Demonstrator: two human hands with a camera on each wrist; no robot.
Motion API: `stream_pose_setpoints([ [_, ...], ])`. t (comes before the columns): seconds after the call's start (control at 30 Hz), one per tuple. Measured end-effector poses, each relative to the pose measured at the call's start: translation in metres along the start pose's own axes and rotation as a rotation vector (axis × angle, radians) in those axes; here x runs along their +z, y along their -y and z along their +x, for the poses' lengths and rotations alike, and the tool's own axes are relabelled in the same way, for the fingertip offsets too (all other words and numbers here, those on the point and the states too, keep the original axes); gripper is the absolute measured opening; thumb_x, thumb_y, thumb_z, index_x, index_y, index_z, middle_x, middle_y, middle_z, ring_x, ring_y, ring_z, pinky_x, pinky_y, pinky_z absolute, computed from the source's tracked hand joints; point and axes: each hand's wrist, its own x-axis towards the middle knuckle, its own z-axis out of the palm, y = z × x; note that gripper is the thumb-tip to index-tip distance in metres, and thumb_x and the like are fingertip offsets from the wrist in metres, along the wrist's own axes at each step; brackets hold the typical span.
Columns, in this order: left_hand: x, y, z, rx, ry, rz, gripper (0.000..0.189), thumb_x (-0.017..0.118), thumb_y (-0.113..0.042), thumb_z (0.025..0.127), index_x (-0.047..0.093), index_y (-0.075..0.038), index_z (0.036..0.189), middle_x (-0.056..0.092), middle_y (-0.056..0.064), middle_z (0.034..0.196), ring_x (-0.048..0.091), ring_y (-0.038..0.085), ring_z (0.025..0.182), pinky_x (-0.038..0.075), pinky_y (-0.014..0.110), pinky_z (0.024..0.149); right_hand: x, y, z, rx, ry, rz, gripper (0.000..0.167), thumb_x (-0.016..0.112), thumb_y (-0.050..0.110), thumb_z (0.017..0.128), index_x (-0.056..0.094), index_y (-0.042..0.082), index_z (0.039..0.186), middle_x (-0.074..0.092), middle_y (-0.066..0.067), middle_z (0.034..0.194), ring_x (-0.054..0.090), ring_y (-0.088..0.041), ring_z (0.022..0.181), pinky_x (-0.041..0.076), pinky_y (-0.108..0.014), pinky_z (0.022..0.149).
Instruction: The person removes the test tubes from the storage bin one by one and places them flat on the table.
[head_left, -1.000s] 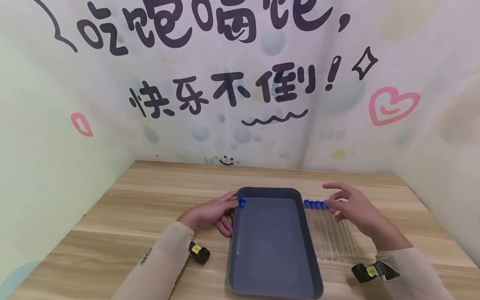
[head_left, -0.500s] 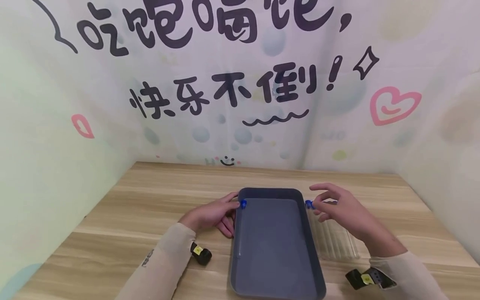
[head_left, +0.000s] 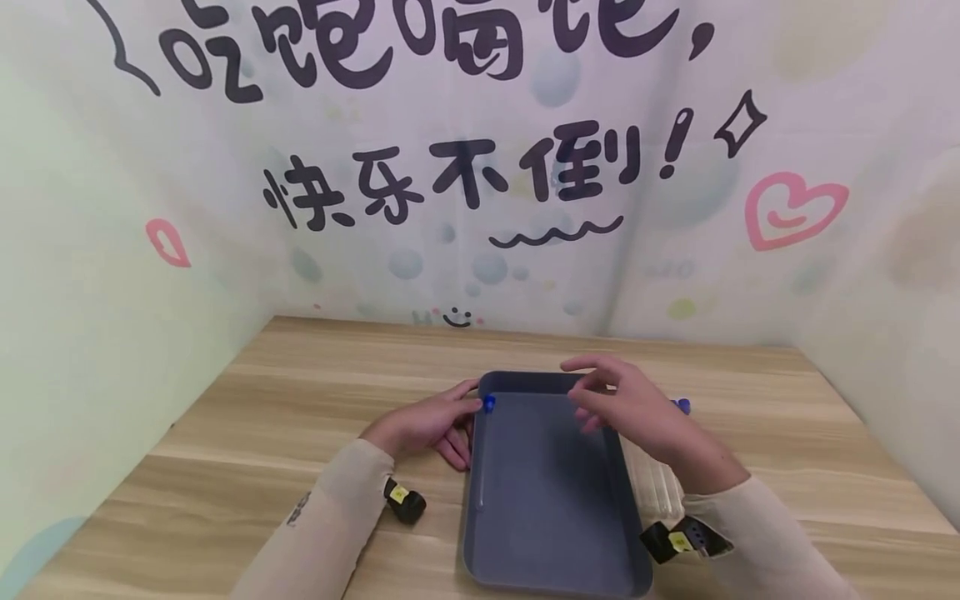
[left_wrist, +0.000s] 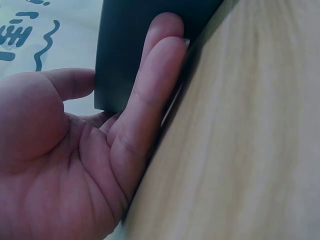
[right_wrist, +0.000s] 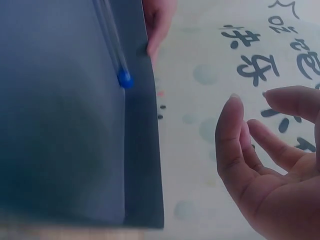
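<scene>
My left hand [head_left: 427,422] grips the grey tray [head_left: 558,575] at its far left side, thumb at the rim. In the left wrist view the fingers [left_wrist: 145,95] lie along the tray's outer wall. Inside the tray, along its left wall, lies a clear tube with a blue cap [head_left: 490,403]; the right wrist view shows this capped tube [right_wrist: 114,37] too. My right hand [head_left: 626,412] hovers above the tray's far right part. Its fingers are loosely bent, with thumb and fingertips apart and nothing between them in the right wrist view.
More clear tubes [head_left: 656,483] with blue caps [head_left: 682,406] lie on the wooden table [head_left: 300,375] just right of the tray, partly hidden by my right hand and forearm. A printed cloth backdrop [head_left: 450,275] stands behind the table.
My right hand has moved left from over the row of capped tubes to above the tray. The left hand stays at the tray's left side.
</scene>
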Motion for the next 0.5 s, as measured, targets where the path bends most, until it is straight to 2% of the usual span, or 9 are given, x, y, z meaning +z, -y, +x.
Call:
stream_pose_setpoints([
  [0.17,-0.001,-0.001,0.0,0.001,0.001,0.0,0.052,0.039,-0.035,0.108,0.02,-0.041,0.157,0.059,0.02,0.096,0.07,0.024,0.065,0.064,0.043,0.063,0.014,0.003,0.01,0.014,0.019,0.018,0.043,0.062,0.016,0.099,0.052,0.006,0.139,0.064,-0.017,0.108,0.067,-0.029,0.086,0.062,-0.035,0.076],
  [0.33,-0.002,-0.001,0.0,-0.005,0.007,-0.007,0.052,0.038,-0.036,0.109,0.021,-0.041,0.157,0.059,0.02,0.097,0.071,0.025,0.066,0.064,0.044,0.064,0.028,0.006,0.018,0.015,0.032,0.024,0.042,0.061,0.016,0.1,0.052,0.005,0.139,0.064,-0.017,0.107,0.068,-0.028,0.084,0.063,-0.038,0.076],
  [0.5,-0.003,-0.001,0.0,-0.008,0.013,-0.008,0.051,0.038,-0.037,0.109,0.021,-0.041,0.157,0.06,0.019,0.096,0.072,0.025,0.067,0.064,0.044,0.065,0.04,0.009,0.026,0.006,0.058,0.026,0.043,0.06,0.015,0.1,0.051,0.005,0.141,0.063,-0.023,0.112,0.069,-0.03,0.085,0.063,-0.04,0.076],
])
